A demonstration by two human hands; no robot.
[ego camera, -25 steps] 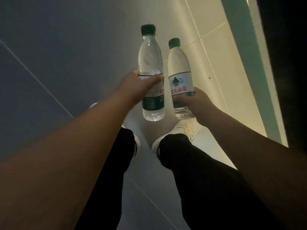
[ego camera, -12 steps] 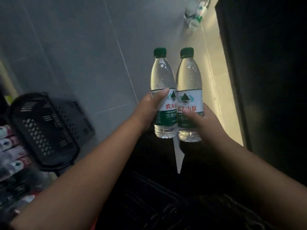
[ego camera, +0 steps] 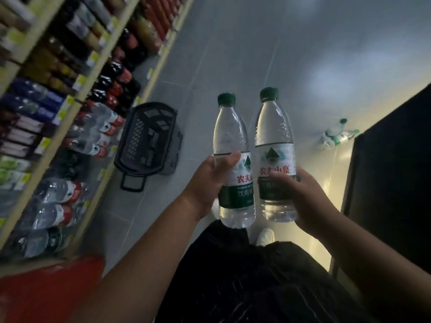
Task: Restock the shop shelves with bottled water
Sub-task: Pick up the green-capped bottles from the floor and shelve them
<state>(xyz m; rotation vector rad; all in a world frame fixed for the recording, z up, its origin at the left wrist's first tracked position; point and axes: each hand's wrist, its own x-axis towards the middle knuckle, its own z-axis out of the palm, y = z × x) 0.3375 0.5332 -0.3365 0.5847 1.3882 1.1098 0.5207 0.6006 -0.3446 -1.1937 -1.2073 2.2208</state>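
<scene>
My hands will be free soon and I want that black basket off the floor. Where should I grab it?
By the loop handle at the near end of the basket. It sticks out free toward you, so reach down from above.

A black plastic shopping basket (ego camera: 149, 141) is sitting on the grey tiled floor (ego camera: 233, 54), its perforated walls showing and one handle (ego camera: 133, 183) lying flat on the tiles on its near side. Just left of the basket, dark cola bottles with red labels (ego camera: 116, 87) are standing in rows. Further left of the basket, blue-labelled drinks (ego camera: 35, 101) are blurring past. Well to the right of the basket, a tall black cabinet (ego camera: 391, 183) is blocking the warm light.
</scene>
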